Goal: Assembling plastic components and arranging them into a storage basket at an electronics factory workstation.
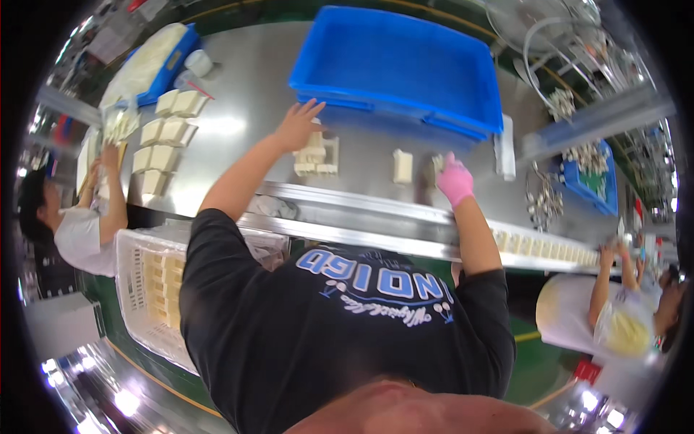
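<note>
My bare left hand (296, 127) reaches across the metal table with its fingers spread, at the far end of a small group of cream plastic parts (315, 160). Whether its fingertips touch them cannot be made out. My right hand (455, 182), in a pink glove, is closed at a small cream block-shaped part (437, 163) on its left side. The fingers' grip on it is partly hidden. Between the hands a single cream block (403, 167) stands apart on the table.
Beyond my hands sits a large blue bin (394, 101). Stacked cream parts (165, 142) stand at left, near a filled blue tray (168, 66). A row of cream pieces (546, 246) follows the conveyor rail at right. A lined white crate (130, 289) stands beside me; people work on both sides.
</note>
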Demonstrator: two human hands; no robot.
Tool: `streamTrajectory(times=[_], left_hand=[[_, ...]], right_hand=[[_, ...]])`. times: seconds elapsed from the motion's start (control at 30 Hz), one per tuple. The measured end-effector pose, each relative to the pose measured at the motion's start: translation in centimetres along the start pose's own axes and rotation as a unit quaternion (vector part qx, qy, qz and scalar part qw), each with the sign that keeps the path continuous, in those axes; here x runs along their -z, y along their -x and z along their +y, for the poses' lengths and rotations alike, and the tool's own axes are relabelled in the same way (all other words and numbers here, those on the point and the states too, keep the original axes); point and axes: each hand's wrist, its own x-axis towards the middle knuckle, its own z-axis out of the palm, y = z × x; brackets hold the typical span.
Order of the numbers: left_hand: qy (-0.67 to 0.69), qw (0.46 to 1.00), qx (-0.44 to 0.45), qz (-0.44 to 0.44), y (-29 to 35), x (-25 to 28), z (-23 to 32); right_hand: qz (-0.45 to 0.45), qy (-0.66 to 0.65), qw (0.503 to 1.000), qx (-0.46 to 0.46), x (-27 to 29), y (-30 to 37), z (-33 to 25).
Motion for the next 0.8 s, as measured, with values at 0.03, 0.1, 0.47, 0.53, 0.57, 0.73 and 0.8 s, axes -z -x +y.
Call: streamTrajectory(times=[0.03,0.1,0.47,0.53,0.57,0.73,0.8], left_hand=[[0.036,0.997,-0.022,-0.059,-0.4,1.0,0.1],[0.068,0.992,-0.056,-0.087,-0.8,1.9,0.2],[0.038,0.986,-0.161,0.004,-2.5,2.4,-0.1],[-0.009,0.979,-0.202,-0.018,-1.9,1.5,0.2],[-0.008,0.979,-0.201,-0.018,-1.7,1.2,0.2],[-0.033,0.971,-0.191,-0.137,-2.1,0.8,1.3],[-0.051,0.968,-0.21,-0.126,-2.3,0.7,0.5]], right_hand=[[-0.001,-0.002,1.0,-0.006,-0.1,-0.1,-0.1],[-0.007,-0.002,1.0,-0.02,0.2,0.0,-0.4],[-0.061,-0.014,0.994,-0.089,1.7,0.0,-1.2],[-0.064,-0.008,0.994,-0.086,1.6,-0.1,-1.1],[-0.066,-0.001,0.994,-0.085,1.5,-0.1,-1.2],[-0.074,-0.016,0.992,-0.105,2.1,-0.1,-1.5],[-0.08,-0.021,0.99,-0.115,2.2,-0.1,-1.4]])
